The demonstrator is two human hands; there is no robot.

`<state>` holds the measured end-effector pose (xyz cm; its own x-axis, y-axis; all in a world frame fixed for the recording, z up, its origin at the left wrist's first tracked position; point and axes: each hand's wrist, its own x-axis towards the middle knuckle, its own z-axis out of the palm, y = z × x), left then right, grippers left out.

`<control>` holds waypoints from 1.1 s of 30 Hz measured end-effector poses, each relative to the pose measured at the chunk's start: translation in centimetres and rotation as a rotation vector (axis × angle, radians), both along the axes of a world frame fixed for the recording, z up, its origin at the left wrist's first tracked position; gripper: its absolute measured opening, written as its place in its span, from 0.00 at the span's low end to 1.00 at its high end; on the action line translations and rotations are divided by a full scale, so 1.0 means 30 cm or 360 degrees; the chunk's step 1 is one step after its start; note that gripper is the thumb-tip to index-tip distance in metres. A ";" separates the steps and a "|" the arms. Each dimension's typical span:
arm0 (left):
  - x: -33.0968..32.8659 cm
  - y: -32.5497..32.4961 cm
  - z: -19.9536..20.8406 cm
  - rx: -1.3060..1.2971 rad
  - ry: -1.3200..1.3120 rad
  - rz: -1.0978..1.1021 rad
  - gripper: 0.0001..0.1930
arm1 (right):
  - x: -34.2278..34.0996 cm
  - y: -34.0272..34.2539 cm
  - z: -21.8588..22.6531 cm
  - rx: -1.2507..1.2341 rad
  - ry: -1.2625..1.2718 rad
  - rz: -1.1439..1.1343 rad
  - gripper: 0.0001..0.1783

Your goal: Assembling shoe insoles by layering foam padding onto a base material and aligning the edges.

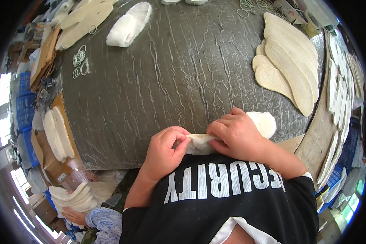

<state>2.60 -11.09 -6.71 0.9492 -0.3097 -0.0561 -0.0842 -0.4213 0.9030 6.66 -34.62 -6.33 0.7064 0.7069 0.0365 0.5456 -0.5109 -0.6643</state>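
Observation:
A fluffy white fleece insole (pixel 263 123) lies crosswise at the near edge of the table, close to my chest. My left hand (pixel 163 149) pinches its left end between thumb and fingertips. Farther right, my right hand (pixel 240 135) is closed over its upper edge, thumb below and fingers on top. The cream edge shows between the hands, bent or folded there. Its rounded fluffy end sticks out beyond my right hand, whose back hides the middle part.
The dark, wrinkled table cover (pixel 162 93) spreads ahead. Fanned cream insoles (pixel 290 61) lie at right, a white fleece piece (pixel 130 24) at far left. Pale rubber bands (pixel 80 57) lie at left. Beside the lower left, another person's hand (pixel 74 215) touches stacked insoles (pixel 75 197).

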 end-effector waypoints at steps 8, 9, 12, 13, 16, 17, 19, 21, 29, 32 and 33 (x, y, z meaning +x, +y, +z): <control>0.016 0.001 0.001 -0.0094 0.0033 -0.0037 0.13 | 0.004 0.008 -0.029 0.0103 -0.0082 -0.0031 0.11; 0.008 0.003 0.001 -0.0129 0.0019 -0.0034 0.12 | 0.001 0.008 -0.029 0.0104 -0.0086 -0.0028 0.11; 0.004 0.005 -0.012 -0.0119 -0.0059 -0.0051 0.11 | -0.002 0.008 -0.027 0.0158 -0.0115 -0.0039 0.11; 0.007 0.005 -0.016 -0.0074 -0.0119 -0.0073 0.10 | 0.000 0.008 -0.026 0.0155 -0.0109 -0.0034 0.11; 0.011 -0.008 -0.004 0.0067 -0.0227 -0.0074 0.09 | 0.002 0.008 -0.027 0.0151 -0.0112 -0.0025 0.11; 0.020 -0.008 0.000 0.0067 -0.0227 -0.0074 0.09 | 0.003 0.008 -0.028 0.0150 -0.0121 -0.0022 0.11; 0.041 -0.009 0.005 0.0499 -0.0817 -0.0302 0.08 | -0.002 0.008 -0.033 0.0091 -0.0105 -0.0045 0.12; 0.034 -0.019 -0.007 0.0549 -0.0948 -0.0323 0.09 | -0.009 0.010 -0.038 0.0033 -0.0091 -0.0065 0.13; 0.012 -0.044 -0.050 0.0577 -0.1198 -0.0154 0.11 | -0.027 0.020 -0.045 0.0026 -0.0112 -0.0364 0.12; 0.020 -0.048 -0.039 0.0639 -0.1205 -0.0100 0.11 | -0.025 0.019 -0.049 0.0027 -0.0120 -0.0365 0.12; 0.022 -0.048 -0.036 0.0638 -0.1204 -0.0101 0.11 | -0.025 0.019 -0.050 0.0027 -0.0119 -0.0367 0.12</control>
